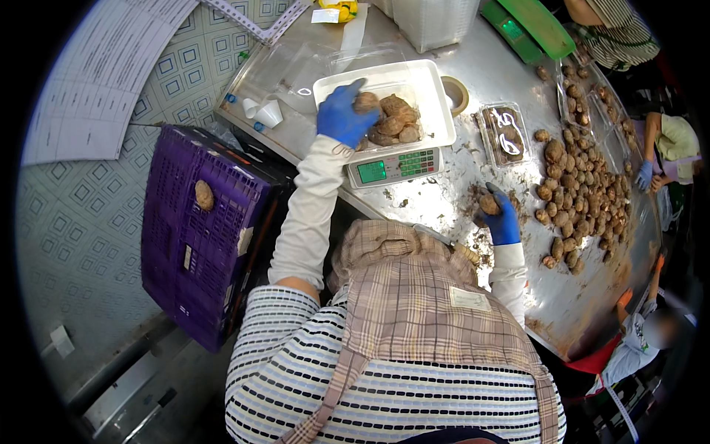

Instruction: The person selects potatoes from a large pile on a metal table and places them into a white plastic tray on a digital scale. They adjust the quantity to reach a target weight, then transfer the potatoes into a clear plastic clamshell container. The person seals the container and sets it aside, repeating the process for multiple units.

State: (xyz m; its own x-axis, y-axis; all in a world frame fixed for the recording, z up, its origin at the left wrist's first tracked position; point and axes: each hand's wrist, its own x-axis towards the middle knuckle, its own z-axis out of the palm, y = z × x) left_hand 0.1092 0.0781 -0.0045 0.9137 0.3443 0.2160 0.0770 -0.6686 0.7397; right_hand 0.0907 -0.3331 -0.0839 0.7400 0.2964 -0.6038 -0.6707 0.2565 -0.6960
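Note:
My left hand [345, 115], in a blue glove, grips a brown taro corm [366, 102] above a clear plastic box of taro corms [395, 116]. That box sits in the white tray [444, 119] of a digital scale [394, 166], whose green display is lit. Over the steel table to the right, my right hand [503, 222], also blue-gloved, holds another taro corm [489, 204]. Behind it lies a closed clear box [505, 136] of corms with white marks on its lid. A knife [463, 250] with a light handle lies near the apron, its blade partly hidden.
A large heap of taro corms [588, 194] covers the right of the table. A tape roll [455, 95], stacked clear containers [427, 22] and a green scale [527, 28] stand farther back. One corm [204, 195] rests on purple crates [194, 238] at left. Other people work across the table.

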